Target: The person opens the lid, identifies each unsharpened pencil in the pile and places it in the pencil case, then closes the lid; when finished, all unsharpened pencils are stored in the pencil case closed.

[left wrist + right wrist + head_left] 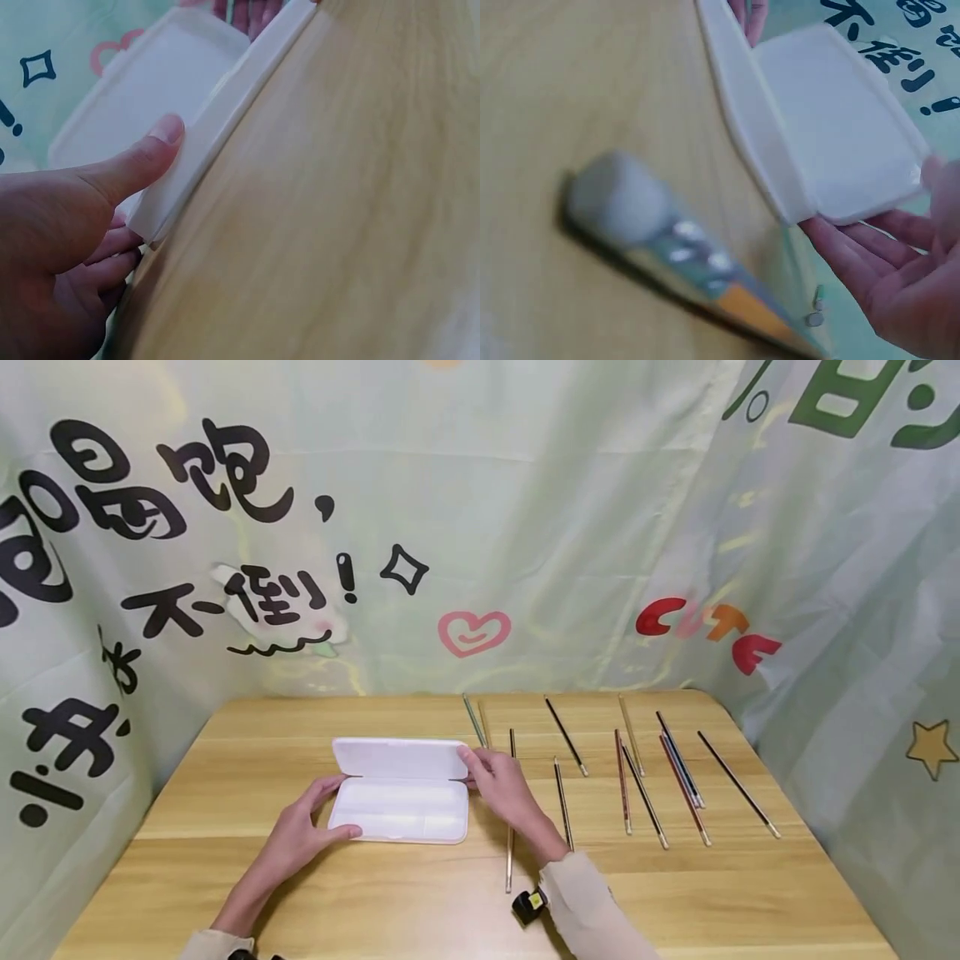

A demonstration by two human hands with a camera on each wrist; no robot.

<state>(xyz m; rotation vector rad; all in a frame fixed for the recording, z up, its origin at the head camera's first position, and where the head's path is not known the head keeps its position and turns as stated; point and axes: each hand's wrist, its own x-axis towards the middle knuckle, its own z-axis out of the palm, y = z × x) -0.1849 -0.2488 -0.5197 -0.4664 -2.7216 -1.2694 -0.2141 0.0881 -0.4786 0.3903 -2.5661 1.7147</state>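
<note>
The left hand (pixel 303 831) grips the near-left corner of the open white case (pixel 401 810), thumb on its rim. The case lies on the wooden surface (pixel 375 893). The right hand (pixel 502 785) seems to pinch the lid's right end. Pencils (pixel 637 768) lie scattered farther right.

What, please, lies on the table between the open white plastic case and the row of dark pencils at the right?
In the head view, the right hand and one long thin pencil beneath it.
</note>
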